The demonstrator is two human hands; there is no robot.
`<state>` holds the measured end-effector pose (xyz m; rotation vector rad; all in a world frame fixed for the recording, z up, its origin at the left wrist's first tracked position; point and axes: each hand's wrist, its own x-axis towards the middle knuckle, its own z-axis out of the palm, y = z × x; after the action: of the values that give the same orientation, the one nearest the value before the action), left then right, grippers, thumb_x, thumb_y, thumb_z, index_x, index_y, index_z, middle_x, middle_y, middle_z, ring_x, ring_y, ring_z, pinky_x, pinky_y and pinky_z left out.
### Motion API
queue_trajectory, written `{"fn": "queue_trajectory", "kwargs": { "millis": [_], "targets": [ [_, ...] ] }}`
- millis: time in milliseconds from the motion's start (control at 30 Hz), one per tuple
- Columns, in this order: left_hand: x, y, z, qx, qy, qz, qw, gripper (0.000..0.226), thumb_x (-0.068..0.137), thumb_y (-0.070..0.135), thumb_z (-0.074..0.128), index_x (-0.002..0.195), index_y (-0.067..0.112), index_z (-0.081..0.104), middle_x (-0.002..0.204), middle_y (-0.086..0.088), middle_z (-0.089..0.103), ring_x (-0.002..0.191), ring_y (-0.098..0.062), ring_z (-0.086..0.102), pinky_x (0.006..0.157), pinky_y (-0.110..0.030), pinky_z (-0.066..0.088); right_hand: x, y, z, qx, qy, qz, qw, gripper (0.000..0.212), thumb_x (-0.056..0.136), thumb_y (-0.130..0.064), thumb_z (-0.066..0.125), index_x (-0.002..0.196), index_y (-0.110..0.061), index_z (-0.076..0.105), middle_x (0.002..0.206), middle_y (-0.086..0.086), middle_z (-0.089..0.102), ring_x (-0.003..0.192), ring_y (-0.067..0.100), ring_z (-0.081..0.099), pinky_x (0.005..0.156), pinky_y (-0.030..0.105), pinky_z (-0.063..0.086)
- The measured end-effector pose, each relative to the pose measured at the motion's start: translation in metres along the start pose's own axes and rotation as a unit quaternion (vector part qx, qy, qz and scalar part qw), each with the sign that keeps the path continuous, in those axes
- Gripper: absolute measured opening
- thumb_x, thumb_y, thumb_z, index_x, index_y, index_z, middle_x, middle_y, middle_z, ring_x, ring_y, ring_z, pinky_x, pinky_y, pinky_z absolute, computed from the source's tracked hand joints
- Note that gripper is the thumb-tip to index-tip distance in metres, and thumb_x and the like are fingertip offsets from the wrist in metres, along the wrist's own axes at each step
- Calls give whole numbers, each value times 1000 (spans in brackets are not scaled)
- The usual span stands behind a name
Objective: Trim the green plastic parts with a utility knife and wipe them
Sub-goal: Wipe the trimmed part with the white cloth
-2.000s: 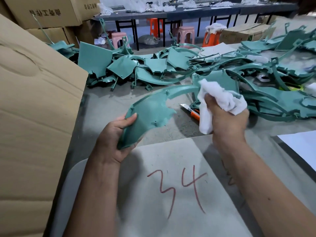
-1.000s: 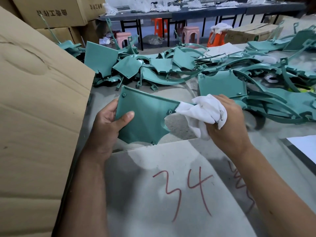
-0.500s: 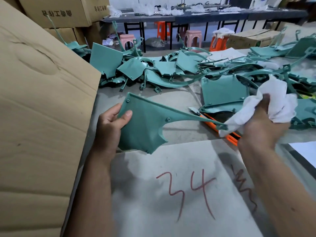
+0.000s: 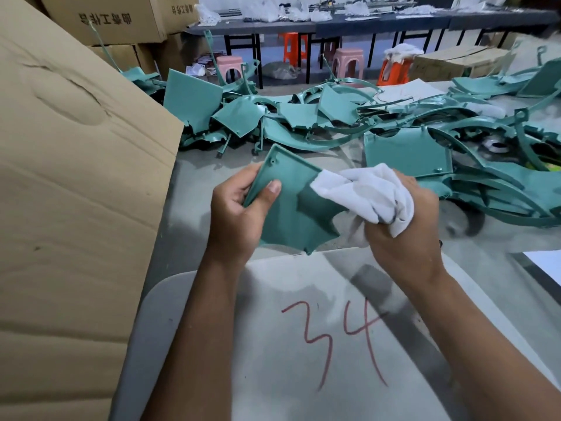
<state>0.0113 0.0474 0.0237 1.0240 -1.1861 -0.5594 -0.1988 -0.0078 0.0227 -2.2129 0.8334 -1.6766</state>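
Grey workbench, heaped behind with green offcuts. Thin flat green plastic panel held above it — left hand pinching the edge, right hand clutching crumpled white cloth against it. Probably light, stiff, smooth — best gripped by the rim.

The right hand has brought the white cloth back onto the green part.

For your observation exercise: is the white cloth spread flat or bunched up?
Bunched up: the white cloth is crumpled in the right hand, pressed against the green part.
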Motion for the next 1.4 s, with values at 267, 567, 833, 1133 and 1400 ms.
{"fn": "queue_trajectory", "kwargs": {
  "millis": [267,567,833,1133,1400],
  "targets": [
    [-2,-9,24,-189,62,-145,969,56,87,9,74,138,13,51,123,-12,71,114,-26,68,101,-45,53,-5,-2,1,-4,158,-28,987,37,72,15,53,86,-19,50,79,0,48,69,6,42,63,20,35],
    [4,12,23,-251,41,-59,965,43,86,-9,64,126,5,57,127,-21,67,118,-36,65,100,-49,54,-7,0,0,17,173,14,985,28,83,6,62,83,-18,49,74,-21,46,67,-5,42,60,19,35],
    [-7,15,42,58,-62,69,994,24,90,-4,69,104,16,67,96,3,72,90,-14,68,79,-22,53,11,-9,4,482,149,407,761,42,109,-32,50,141,-6,56,121,4,67,111,14,64,105,33,50],
    [-19,7,50,308,-3,200,930,21,95,4,49,93,-4,69,91,-12,68,86,-25,64,76,-31,53,6,-12,-1,373,62,310,872,31,107,-35,50,123,-16,68,103,1,74,99,18,69,96,40,58],
    [-29,10,45,399,53,160,901,62,68,44,62,103,-7,61,114,-32,63,106,-41,62,100,-55,48,-14,-20,22,38,-112,-54,992,49,100,-28,55,143,-5,53,141,8,55,139,27,46,121,39,30]
  ]
}}
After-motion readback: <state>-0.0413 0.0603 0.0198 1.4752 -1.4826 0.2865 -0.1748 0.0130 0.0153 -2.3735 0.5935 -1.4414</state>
